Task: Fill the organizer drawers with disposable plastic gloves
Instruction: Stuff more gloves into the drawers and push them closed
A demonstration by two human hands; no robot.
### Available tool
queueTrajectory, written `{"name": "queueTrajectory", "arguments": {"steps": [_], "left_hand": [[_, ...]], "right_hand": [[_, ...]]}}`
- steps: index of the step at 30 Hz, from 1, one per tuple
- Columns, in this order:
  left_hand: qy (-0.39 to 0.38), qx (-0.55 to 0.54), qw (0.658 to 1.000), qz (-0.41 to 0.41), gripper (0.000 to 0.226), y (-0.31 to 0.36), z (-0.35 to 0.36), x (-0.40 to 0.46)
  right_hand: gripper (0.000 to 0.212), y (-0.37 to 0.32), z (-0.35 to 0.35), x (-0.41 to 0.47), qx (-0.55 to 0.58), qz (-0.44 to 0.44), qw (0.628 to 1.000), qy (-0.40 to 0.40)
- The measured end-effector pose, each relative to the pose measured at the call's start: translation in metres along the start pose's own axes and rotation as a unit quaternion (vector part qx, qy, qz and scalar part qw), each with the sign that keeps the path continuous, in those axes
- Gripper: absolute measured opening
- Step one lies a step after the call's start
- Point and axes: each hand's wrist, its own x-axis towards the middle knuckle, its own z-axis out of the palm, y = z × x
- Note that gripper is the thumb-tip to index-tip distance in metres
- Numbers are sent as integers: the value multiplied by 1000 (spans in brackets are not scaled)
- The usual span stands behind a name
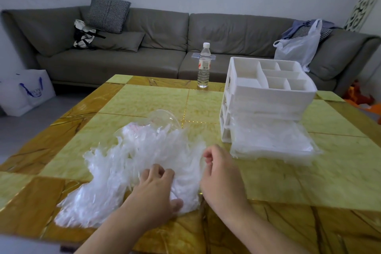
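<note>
A loose heap of clear disposable plastic gloves (127, 163) lies spread over the near middle of the table. My left hand (156, 189) sits on the heap's near right part with curled fingers gripping gloves. My right hand (220, 173) is beside it, its fingers curled and pinching the edge of the gloves. The white organizer (266, 93) stands at the right with divided compartments on top. Its bottom drawer (309, 150) is pulled out toward me and holds a layer of gloves.
The yellow and brown tiled table (309, 171) carries a water bottle (204, 68) at its far edge and a clear plastic container (165, 116) behind the heap. A grey sofa (156, 43) with bags and cushions runs behind. A white shopping bag (24, 90) stands on the floor at left.
</note>
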Motion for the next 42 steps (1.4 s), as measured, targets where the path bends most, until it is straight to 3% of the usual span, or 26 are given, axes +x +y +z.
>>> {"name": "queueTrajectory", "arguments": {"steps": [2, 4, 7, 10, 15, 20, 25, 30, 32, 35, 37, 40, 42], "left_hand": [[-10, -8, 1000, 2, 75, -2, 2, 1], [-17, -19, 1000, 5, 95, -4, 3, 2], [-22, -26, 999, -15, 106, -7, 2, 5], [-32, -45, 998, -31, 115, -12, -1, 9], [-94, -16, 994, -60, 139, -12, -13, 18], [-125, 1, 990, -62, 138, -10, -24, 23], [-131, 12, 988, -85, 156, -14, -24, 29], [-124, -31, 990, -61, 132, -22, -39, 15], [-94, -33, 994, -45, 110, -28, -48, 8], [-26, -3, 999, -18, 46, -27, -57, -3], [7, 23, 1000, -19, 11, -21, -58, -6], [-8, 34, 999, -24, 10, -14, -54, -6], [-42, 36, 998, -25, 11, -13, -49, -5]], "right_hand": [[23, -11, 0, -4, -3, -121, 992, -33], [23, -16, 7, -5, 7, -163, 980, -114], [39, -11, 18, -1, 1, -119, 968, -219], [62, 2, 23, 3, -50, -80, 959, -266], [74, 9, 21, 10, -73, -55, 950, -297], [98, 11, 16, 16, -129, -20, 938, -322], [114, 15, 9, 19, -157, 14, 931, -329], [117, 13, 4, 15, -133, 30, 937, -320], [110, 11, -1, 13, -93, 27, 948, -303], [69, 6, -10, 11, -24, 22, 979, -201], [38, 2, -20, 8, -5, 74, 987, -140], [4, 1, -26, 3, -8, 178, 970, -167], [10, 2, -22, 1, 48, 227, 950, -211]]}}
